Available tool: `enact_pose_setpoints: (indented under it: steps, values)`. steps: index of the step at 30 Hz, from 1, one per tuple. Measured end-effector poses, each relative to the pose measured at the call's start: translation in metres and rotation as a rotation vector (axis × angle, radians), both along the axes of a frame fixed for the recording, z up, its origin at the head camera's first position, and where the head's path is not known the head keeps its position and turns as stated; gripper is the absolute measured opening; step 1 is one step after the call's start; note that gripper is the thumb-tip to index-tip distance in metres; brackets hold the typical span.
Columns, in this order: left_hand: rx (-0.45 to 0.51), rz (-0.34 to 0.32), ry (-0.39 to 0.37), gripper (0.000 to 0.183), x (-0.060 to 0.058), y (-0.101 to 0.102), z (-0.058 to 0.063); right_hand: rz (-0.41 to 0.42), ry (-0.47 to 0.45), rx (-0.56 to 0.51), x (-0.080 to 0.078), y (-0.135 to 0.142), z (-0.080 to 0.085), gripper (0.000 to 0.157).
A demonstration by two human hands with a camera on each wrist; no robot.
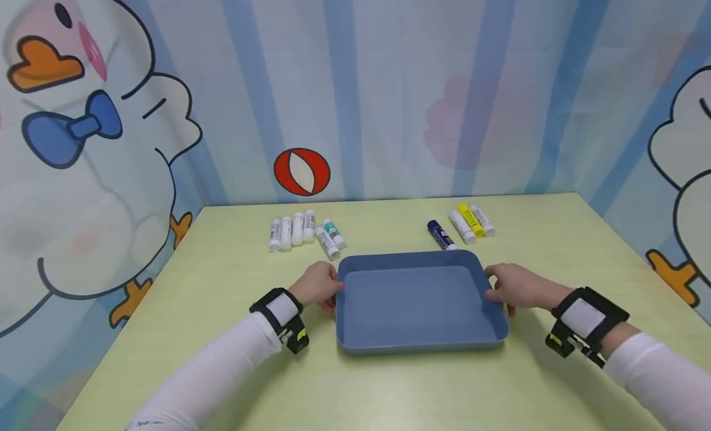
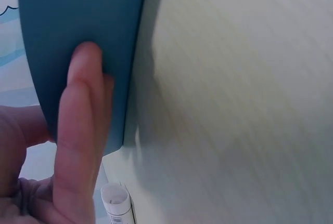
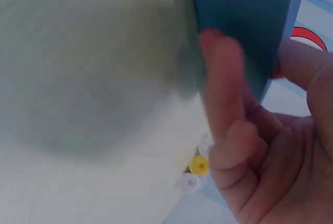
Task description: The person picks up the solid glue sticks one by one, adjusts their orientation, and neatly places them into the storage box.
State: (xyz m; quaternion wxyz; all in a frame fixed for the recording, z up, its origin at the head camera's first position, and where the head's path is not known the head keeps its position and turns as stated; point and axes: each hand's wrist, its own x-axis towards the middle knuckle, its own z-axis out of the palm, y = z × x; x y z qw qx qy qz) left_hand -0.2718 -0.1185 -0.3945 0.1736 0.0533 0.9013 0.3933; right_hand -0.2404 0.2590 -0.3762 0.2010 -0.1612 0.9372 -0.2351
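Observation:
A shallow blue-grey rectangular tray (image 1: 416, 307) sits at the middle of the table between both hands. My left hand (image 1: 318, 285) grips its left side, with the thumb over the rim and the fingers (image 2: 83, 94) against the outer wall. On the opposite side my right hand (image 1: 522, 286) holds the tray in a similar pinch; its fingers (image 3: 223, 89) touch the outer wall. Just behind the tray lies a navy glue stick (image 1: 440, 234), its white end close to the far rim. Inside the tray only the bare bottom shows.
Behind the tray on the left, several white glue sticks (image 1: 297, 229) lie side by side, with a green-and-white one (image 1: 334, 233) near them. To the back right, a yellow glue stick (image 1: 471, 220) lies between two white ones. A cartoon-printed curtain (image 1: 389, 97) borders the table's far edge.

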Motion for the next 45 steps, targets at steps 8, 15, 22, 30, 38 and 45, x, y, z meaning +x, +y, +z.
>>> enact_pose_setpoints:
  steps: [8,15,22,30,38,45]
  values:
    - [-0.001,-0.021,0.026,0.020,-0.002,-0.002,-0.002,-0.018,0.089,0.037,-0.033,0.016,0.019,0.048]
    - [0.034,-0.016,0.012,0.016,-0.001,-0.004,-0.004,-0.140,0.330,0.087,-0.073,0.035,0.012,0.051]
    - [0.036,-0.020,-0.002,0.014,0.001,-0.003,-0.006,-0.255,0.370,0.134,-0.105,0.044,-0.004,0.056]
    - [0.041,-0.031,-0.004,0.015,0.002,0.002,-0.007,-0.347,0.340,0.167,-0.122,0.049,-0.013,0.053]
    - [0.023,-0.035,-0.004,0.016,0.003,0.002,-0.008,-0.359,0.276,0.147,-0.128,0.048,-0.018,0.050]
    - [0.020,-0.032,0.012,0.014,0.003,-0.004,-0.004,-0.354,0.279,0.183,-0.134,0.044,-0.012,0.044]
